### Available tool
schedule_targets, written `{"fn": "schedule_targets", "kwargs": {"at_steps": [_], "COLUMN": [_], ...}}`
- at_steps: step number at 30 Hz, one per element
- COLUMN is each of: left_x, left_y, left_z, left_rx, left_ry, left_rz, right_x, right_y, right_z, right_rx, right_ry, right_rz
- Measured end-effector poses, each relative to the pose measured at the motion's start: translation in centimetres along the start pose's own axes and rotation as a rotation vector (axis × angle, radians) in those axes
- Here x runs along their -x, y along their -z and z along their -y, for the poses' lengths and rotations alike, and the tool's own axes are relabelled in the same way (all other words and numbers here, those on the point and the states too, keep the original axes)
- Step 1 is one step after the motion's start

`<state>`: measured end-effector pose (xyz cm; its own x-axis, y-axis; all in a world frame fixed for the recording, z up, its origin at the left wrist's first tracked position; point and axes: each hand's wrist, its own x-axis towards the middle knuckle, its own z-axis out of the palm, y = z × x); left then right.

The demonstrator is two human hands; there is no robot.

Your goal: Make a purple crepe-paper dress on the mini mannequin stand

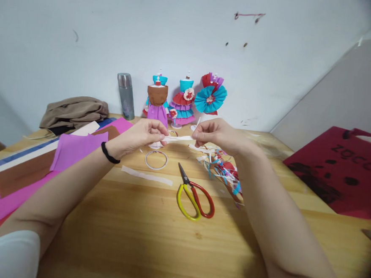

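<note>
Between my two hands a narrow white paper strip [179, 138] is stretched level above the table. My left hand [147, 133] pinches its left end, and my right hand [209, 133] pinches the other end. Below them lie a roll of tape or thin white ring [156, 160], another pale strip [146, 175] flat on the wood, and scissors [187, 181] with one yellow and one red handle, blades slightly crossed. Behind the hands stands a small dress form in a brown top and purple skirt [157, 107]; its base is partly hidden by my left hand.
More paper-dressed forms [181, 109] line the wall beside a grey thermos [125, 96]. Coloured paper sheets [76, 150] and a brown cloth [75, 110] lie left. Paper scraps [220, 169] are piled by my right forearm; a red bag [338, 171] stands right.
</note>
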<state>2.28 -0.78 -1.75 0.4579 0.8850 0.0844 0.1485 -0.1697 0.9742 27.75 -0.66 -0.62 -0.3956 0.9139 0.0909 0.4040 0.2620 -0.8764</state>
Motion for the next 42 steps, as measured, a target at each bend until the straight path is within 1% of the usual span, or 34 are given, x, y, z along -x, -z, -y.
{"fn": "schedule_targets", "kwargs": {"at_steps": [5, 9, 13, 17, 20, 23, 27, 30, 32, 34, 37, 42], "left_x": [0.1, 0.2, 0.3, 0.5, 0.5, 0.4, 0.2, 0.0, -0.1, -0.2, -0.1, 0.3], "left_y": [0.2, 0.4, 0.4, 0.5, 0.7, 0.8, 0.7, 0.9, 1.1, 1.4, 1.4, -0.1], "left_z": [-0.2, -0.7, -0.9, -0.9, -0.8, -0.7, -0.4, -0.2, -0.1, -0.2, -0.4, -0.3], "left_rx": [-0.020, -0.064, -0.100, -0.076, -0.039, -0.028, -0.023, -0.034, -0.088, -0.181, -0.306, -0.319], "left_ry": [-0.056, -0.053, -0.042, -0.037, -0.063, -0.087, -0.040, -0.024, -0.035, -0.048, -0.091, -0.173], "left_rz": [0.027, 0.017, 0.002, 0.042, 0.072, 0.064, 0.023, 0.028, 0.032, 0.062, 0.144, 0.211], "right_x": [-0.1, -0.2, -0.1, 0.1, 0.2, 0.2, 0.2, 0.2, 0.3, 0.4, 0.7, 1.2], "right_y": [0.1, 0.1, 0.0, 0.0, 0.1, 0.1, 0.0, -0.1, -0.1, -0.2, -0.6, -2.3], "right_z": [-0.2, -0.3, -0.3, 0.0, 0.2, 0.2, 0.4, 0.5, 0.6, 0.7, 1.1, 2.2], "right_rx": [-0.029, -0.043, -0.048, -0.016, 0.003, 0.014, 0.026, 0.030, 0.037, 0.058, 0.111, 0.167], "right_ry": [-0.014, -0.021, 0.006, 0.043, 0.078, 0.103, 0.124, 0.131, 0.137, 0.143, 0.158, 0.210], "right_rz": [-0.021, -0.012, -0.004, 0.021, 0.027, 0.033, 0.024, 0.012, 0.006, 0.006, 0.023, 0.096]}}
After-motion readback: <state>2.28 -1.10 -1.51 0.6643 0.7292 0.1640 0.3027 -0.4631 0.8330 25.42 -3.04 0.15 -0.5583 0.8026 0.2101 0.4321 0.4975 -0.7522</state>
